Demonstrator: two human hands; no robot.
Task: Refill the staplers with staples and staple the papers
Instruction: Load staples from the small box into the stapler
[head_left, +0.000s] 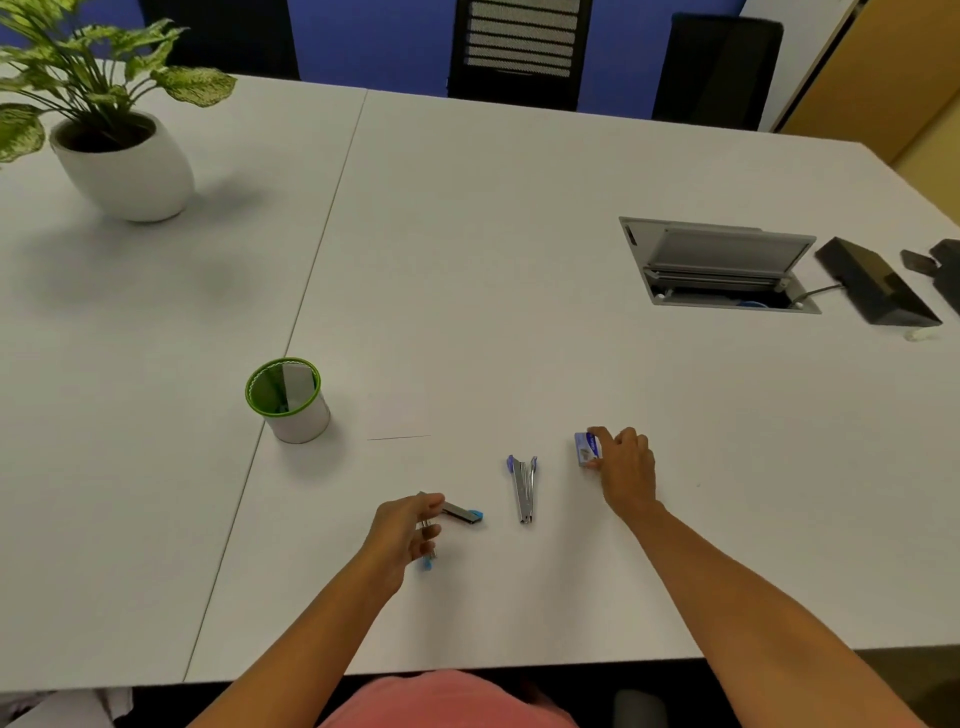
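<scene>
Spanning nearly the whole view: white table (493, 218), seam running from 12 toward 7 o'clock, left of centre.
Logged at 10 o'clock of the view: potted plant (122, 161), variegated leaves, round white pot, standing upright on the left panel.
Logged at 2 o'clock: cable hatch (719, 265) set into the tabletop, grey lid raised. Just beyond it toward 3 o'clock: black device (878, 286), cord leading into the hatch.
Noted at 9 o'clock of centre, beside the seam: pen cup (288, 400), white with a green rim, upright, a pale card inside.
Left hand (405, 530) at 6 o'clock of the view: fingers curled round the hinge end of the blue stapler (462, 512), gripping it. Stapler swung open, one arm pointing to 3 o'clock, the other to 6 o'clock, blue tips at both ends. Resting on the table or lifted: cannot tell.
Right hand (626, 467) at 4 o'clock of centre: index finger and thumb pinching the staple box (588, 448), a small purple-and-white box on the tabletop at the hand's 9 o'clock.
Between the hands, touched by neither: purple stapler (523, 488), lying on the table, open in a narrow V, hinge toward 6 o'clock, purple tips toward 12.
</scene>
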